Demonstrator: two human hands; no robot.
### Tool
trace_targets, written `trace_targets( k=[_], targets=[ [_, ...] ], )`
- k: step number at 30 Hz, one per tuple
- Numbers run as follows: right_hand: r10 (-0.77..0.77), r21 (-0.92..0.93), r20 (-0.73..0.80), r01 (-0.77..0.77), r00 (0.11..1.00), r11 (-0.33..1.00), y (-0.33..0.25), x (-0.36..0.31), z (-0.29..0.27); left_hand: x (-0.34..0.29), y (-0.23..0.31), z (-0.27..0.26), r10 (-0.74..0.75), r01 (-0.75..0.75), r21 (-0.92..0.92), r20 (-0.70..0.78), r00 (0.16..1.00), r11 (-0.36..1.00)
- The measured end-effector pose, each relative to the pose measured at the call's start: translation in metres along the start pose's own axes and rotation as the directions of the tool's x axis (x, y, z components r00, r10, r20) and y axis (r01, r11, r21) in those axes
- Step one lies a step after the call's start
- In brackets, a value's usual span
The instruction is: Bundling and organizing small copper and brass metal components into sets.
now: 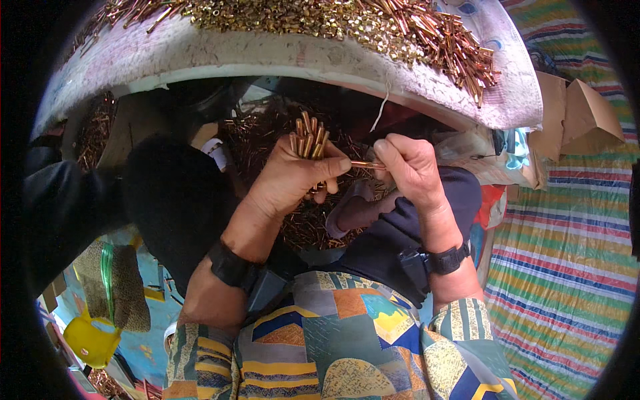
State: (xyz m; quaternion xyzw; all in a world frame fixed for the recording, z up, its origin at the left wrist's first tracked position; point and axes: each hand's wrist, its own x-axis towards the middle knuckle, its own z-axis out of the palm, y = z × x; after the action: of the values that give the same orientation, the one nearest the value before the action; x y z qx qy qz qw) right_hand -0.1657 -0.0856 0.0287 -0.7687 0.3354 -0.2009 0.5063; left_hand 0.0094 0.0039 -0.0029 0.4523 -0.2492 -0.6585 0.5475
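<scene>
Left hand: my left hand (283,175) is curled round an upright bundle of slim, copper-coloured metal tubes (308,139); fingers mostly hidden behind the palm, so full count of tubes can't be read.
Right hand: my right hand (415,170) has thumb and forefinger pinched on one end of a single thin copper-coloured tube (363,164); that end is covered.
Single tube: lies roughly level between my hands, other end at my left thumb tip; can't tell if the thumb presses it.
Under-bench: dark. Loose copper-coloured pieces (307,220) scattered below my hands; floor or container, can't make out.
Bench: stained, wrinkled white cloth covering (220,53), curved front edge; far side cut off at top.
Heaps: small shiny gold-toned metal bits (287,17), too fine to shape out; long copper-coloured tubes (453,50) piled at the right, pointing every way.
Right side: glossy multicolour striped sheet (567,267), open brown cardboard box (590,120) by the bench corner.
Clearance: hands sit nearer me than the bench edge, not touching it; white thread (382,110) dangles just beyond my right hand.
</scene>
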Motion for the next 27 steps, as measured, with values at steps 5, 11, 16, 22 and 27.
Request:
trace_targets(
  k=[5, 11, 16, 22, 27],
  targets=[
    [-0.004, -0.14, -0.232, -0.029, 0.973, 0.99, 0.012, 0.009, -0.009, -0.001, 0.012, 0.006, -0.047, 0.047, 0.029, 0.03, 0.998, 0.999],
    [-0.063, 0.187, -0.017, 0.065, 0.998, 0.98, 0.007, 0.019, 0.03, -0.001, 0.005, 0.008, -0.078, 0.052, 0.148, 0.173, 0.982, 0.988],
    [0.007, 0.348, -0.001, -0.006, 1.0, 0.937, 0.009, 0.01, 0.02, -0.002, 0.006, 0.014, -0.094, 0.09, 0.03, 0.157, 0.983, 0.995],
    [0.086, 0.348, -0.119, -0.04, 0.989, 0.937, 0.002, 0.002, -0.002, 0.003, 0.004, 0.013, -0.111, 0.113, -0.01, 0.098, 0.989, 0.994],
    [0.032, 0.358, -0.124, 0.015, 0.992, 0.934, 0.001, 0.0, 0.002, 0.007, -0.002, 0.021, -0.086, 0.086, -0.009, -0.011, 0.996, 0.996]
  ],
)
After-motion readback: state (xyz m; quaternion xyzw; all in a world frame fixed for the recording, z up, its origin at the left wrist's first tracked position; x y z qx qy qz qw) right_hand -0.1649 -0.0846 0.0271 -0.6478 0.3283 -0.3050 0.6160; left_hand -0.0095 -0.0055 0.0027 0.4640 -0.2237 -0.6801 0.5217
